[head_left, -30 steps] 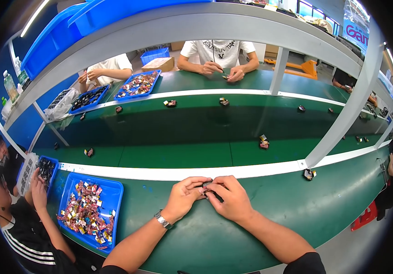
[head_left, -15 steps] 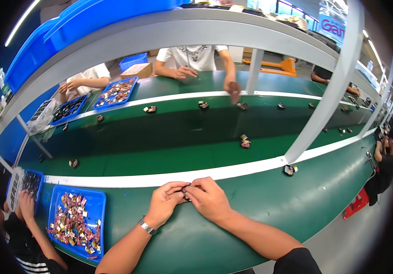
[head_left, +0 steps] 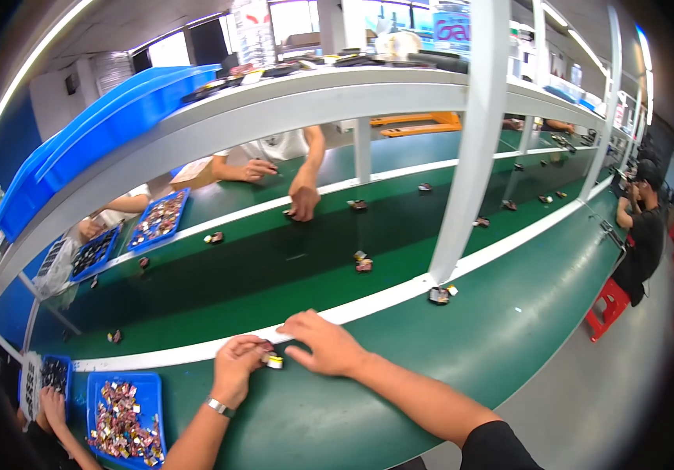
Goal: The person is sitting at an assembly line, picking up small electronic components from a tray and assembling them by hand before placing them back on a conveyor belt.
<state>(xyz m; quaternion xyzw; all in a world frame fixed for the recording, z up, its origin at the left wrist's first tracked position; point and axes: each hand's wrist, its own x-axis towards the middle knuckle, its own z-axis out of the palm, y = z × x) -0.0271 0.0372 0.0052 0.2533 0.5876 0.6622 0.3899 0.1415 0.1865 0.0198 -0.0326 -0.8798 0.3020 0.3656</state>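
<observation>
My left hand (head_left: 237, 370), with a metal watch on the wrist, is closed, pinching a small dark electronic part (head_left: 273, 360) that has a white-and-yellow tab. The finer details of this part are too small to make out. Just right of it, my right hand (head_left: 327, 345) is held over the green bench with thumb and fingers apart and nothing in it. At lower left, a blue tray (head_left: 160, 384) is heaped with small pinkish parts with white and yellow tabs. A similar dark part (head_left: 439, 296) lies by the foot of the grey post.
Beyond a white rail (head_left: 172, 358), a green conveyor belt (head_left: 259, 309) carries several small parts. A grey post (head_left: 474, 133) and overhead shelf (head_left: 313, 98) stand ahead. Across the belt, a co-worker's hand (head_left: 302, 200) reaches over it. Another worker's hand (head_left: 52, 406) is at far left.
My right hand has come away from the part and opened; my left hand keeps hold of it. The whole view has turned to the right. The co-worker's hand opposite reaches lower over the belt.
</observation>
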